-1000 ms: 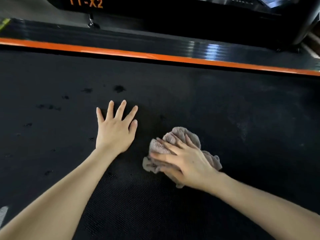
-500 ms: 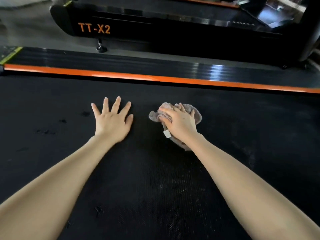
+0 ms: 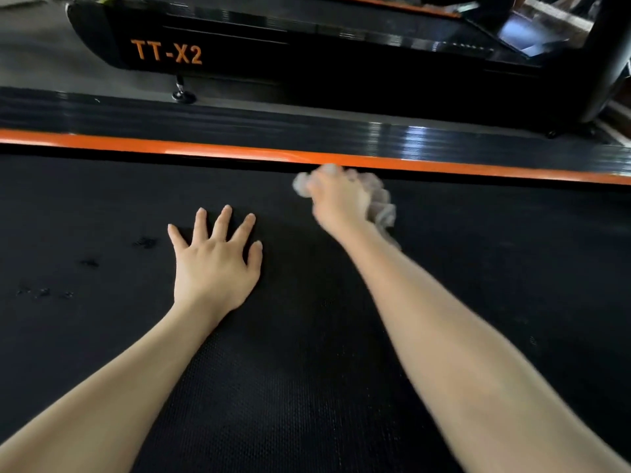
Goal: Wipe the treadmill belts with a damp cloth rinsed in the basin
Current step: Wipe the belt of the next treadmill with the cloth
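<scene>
Behind, "TT-X2" lettering [image 3: 166,52] is showing in orange — left hand [image 3: 215,264] is lying spread on the belt [image 3: 478,254], blurred right hand [image 3: 336,199] is clutching the cloth [image 3: 383,206].

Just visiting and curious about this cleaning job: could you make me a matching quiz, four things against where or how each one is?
Things:
1 left hand
2 cloth
3 orange strip
4 dark spots

States:
A along the far edge of the belt
B gripped by the right hand
C flat on the belt, fingers spread
D on the belt, left of the left hand

Pairs: 1-C; 2-B; 3-A; 4-D
</scene>
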`<state>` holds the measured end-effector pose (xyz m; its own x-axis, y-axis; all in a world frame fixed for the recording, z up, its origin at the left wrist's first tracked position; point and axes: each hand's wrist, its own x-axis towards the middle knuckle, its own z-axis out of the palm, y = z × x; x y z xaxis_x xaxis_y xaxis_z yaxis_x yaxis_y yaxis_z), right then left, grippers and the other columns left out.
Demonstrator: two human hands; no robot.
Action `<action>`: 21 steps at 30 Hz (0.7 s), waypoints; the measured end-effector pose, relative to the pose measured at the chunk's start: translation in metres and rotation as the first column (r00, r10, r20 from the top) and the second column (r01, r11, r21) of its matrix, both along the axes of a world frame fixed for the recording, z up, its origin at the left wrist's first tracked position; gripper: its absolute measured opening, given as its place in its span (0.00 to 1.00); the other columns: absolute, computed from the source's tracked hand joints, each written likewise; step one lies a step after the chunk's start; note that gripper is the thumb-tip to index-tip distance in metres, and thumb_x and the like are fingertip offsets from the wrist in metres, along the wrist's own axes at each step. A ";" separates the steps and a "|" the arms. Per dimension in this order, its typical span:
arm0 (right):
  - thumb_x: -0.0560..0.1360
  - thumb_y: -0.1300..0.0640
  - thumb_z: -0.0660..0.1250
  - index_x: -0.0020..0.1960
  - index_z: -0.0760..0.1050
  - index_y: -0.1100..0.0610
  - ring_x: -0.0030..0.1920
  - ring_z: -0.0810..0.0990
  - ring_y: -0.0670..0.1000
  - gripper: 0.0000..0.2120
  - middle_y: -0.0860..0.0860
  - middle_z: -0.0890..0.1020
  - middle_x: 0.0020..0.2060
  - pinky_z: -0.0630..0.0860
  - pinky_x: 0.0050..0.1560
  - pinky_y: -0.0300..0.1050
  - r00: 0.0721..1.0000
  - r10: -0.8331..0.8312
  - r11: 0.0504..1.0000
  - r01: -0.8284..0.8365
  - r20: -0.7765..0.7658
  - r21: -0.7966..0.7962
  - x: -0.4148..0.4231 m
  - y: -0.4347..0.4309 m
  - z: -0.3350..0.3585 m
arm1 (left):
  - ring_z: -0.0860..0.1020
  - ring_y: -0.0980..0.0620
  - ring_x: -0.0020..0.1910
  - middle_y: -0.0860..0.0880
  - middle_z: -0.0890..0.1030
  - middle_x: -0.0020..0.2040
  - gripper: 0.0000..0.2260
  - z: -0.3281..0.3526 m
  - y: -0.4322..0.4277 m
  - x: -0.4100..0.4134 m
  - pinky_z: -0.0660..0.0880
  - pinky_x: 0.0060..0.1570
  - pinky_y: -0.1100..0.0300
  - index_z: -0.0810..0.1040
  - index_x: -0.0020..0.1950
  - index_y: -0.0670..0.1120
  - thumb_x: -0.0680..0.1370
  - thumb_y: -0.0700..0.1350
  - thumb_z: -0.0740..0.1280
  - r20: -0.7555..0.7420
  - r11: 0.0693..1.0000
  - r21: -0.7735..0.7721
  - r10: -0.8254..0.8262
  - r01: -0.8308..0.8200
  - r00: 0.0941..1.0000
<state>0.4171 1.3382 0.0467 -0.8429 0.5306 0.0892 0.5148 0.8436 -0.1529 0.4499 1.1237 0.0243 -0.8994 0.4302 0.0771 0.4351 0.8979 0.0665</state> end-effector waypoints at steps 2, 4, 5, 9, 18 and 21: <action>0.79 0.50 0.55 0.61 0.74 0.53 0.63 0.70 0.60 0.15 0.55 0.75 0.60 0.66 0.62 0.62 0.986 0.168 0.986 -0.168 -0.008 -0.009 -0.012 -0.046 0.001 | 0.48 0.42 0.76 0.49 0.53 0.78 0.26 0.000 -0.001 -0.001 0.47 0.70 0.36 0.52 0.76 0.58 0.79 0.60 0.42 0.007 1.000 0.012 -0.008 0.008 1.000; 0.80 0.51 0.55 0.62 0.72 0.50 0.64 0.69 0.58 0.14 0.53 0.74 0.61 0.66 0.63 0.61 0.975 0.217 0.975 -0.220 -0.057 -0.046 -0.003 -0.036 0.004 | 0.48 0.43 0.76 0.50 0.53 0.78 0.26 0.000 -0.004 -0.002 0.46 0.71 0.37 0.52 0.76 0.58 0.78 0.60 0.42 0.012 1.000 0.024 -0.014 0.014 1.000; 0.79 0.51 0.56 0.60 0.72 0.49 0.63 0.70 0.57 0.12 0.53 0.76 0.59 0.67 0.62 0.60 0.973 0.208 0.977 -0.212 -0.098 -0.036 0.005 -0.017 0.002 | 0.47 0.43 0.76 0.50 0.52 0.78 0.26 0.000 -0.004 -0.002 0.46 0.71 0.37 0.51 0.76 0.58 0.78 0.61 0.42 0.014 1.000 0.027 -0.011 0.011 1.000; 0.78 0.51 0.55 0.58 0.72 0.53 0.60 0.72 0.60 0.13 0.56 0.76 0.57 0.68 0.60 0.62 0.975 -0.194 0.981 0.196 -0.106 0.004 0.040 0.086 -0.002 | 0.47 0.43 0.76 0.49 0.52 0.78 0.26 -0.001 -0.002 -0.001 0.45 0.71 0.37 0.51 0.77 0.58 0.79 0.61 0.42 0.014 1.000 0.013 -0.014 0.014 1.000; 0.77 0.53 0.56 0.65 0.70 0.61 0.65 0.68 0.67 0.20 0.61 0.71 0.64 0.67 0.61 0.66 0.993 -0.113 0.989 0.117 0.043 -0.092 -0.009 -0.016 -0.004 | 0.49 0.42 0.76 0.48 0.54 0.77 0.25 0.000 0.001 -0.001 0.47 0.70 0.35 0.53 0.76 0.57 0.79 0.60 0.44 0.007 1.000 0.009 -0.003 0.003 1.000; 0.78 0.51 0.57 0.64 0.70 0.55 0.65 0.68 0.60 0.16 0.55 0.72 0.59 0.69 0.57 0.60 0.997 0.079 0.985 -0.074 0.025 -0.159 -0.005 -0.031 0.004 | 0.48 0.43 0.76 0.49 0.53 0.78 0.25 0.001 -0.003 -0.002 0.46 0.71 0.36 0.52 0.76 0.58 0.79 0.60 0.43 0.020 1.000 0.018 -0.012 0.011 1.000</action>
<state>0.4120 1.3067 0.0511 -0.8825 0.4700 -0.0170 0.4564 0.8471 -0.2724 0.4478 1.1209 0.0257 -0.8958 0.4393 0.0670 0.4440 0.8914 0.0915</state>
